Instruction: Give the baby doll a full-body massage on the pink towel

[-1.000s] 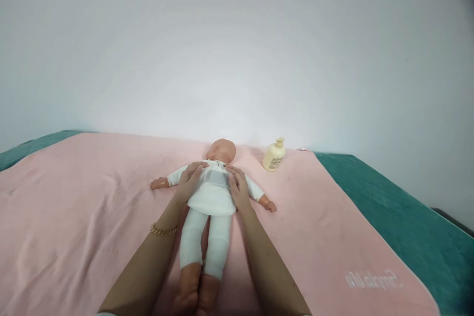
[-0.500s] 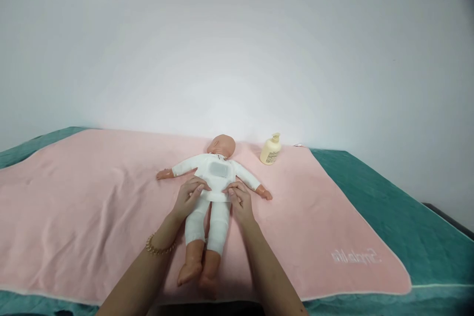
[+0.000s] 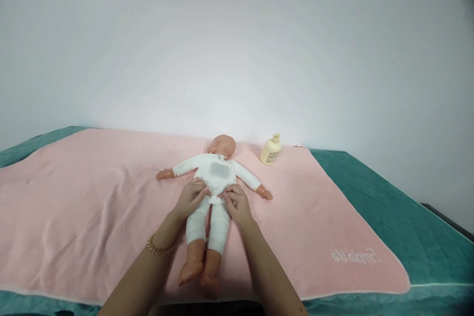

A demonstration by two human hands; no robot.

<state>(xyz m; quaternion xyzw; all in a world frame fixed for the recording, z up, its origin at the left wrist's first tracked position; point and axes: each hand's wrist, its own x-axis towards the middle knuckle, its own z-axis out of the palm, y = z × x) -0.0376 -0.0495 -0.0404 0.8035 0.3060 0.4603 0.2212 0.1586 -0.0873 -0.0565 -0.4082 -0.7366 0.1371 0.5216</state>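
Note:
A baby doll (image 3: 217,190) in a white cloth body, with bare plastic head, hands and lower legs, lies stretched out, head away from me and arms spread. A grey rectangular patch (image 3: 218,170) shows through the cloth between its shoulders. At the left side of its lower torso, my left hand (image 3: 191,197) is closed, thumb and fingers pinching the cloth. My right hand (image 3: 237,202) pinches the same way from the right side. Between the two hands the white cloth is bunched a little. Exactly how much cloth lies within the fingers is hidden.
Beyond the doll to the right stands a pale yellow pump bottle (image 3: 270,150). A pink blanket (image 3: 307,217) lies under everything, wrinkled at left, over a green quilted cover (image 3: 385,207). A pale wall (image 3: 237,49) rises directly behind.
Both hands have drawn slightly closer together over the lower torso, and the cloth between them has gathered. The doll and bottle stay in place.

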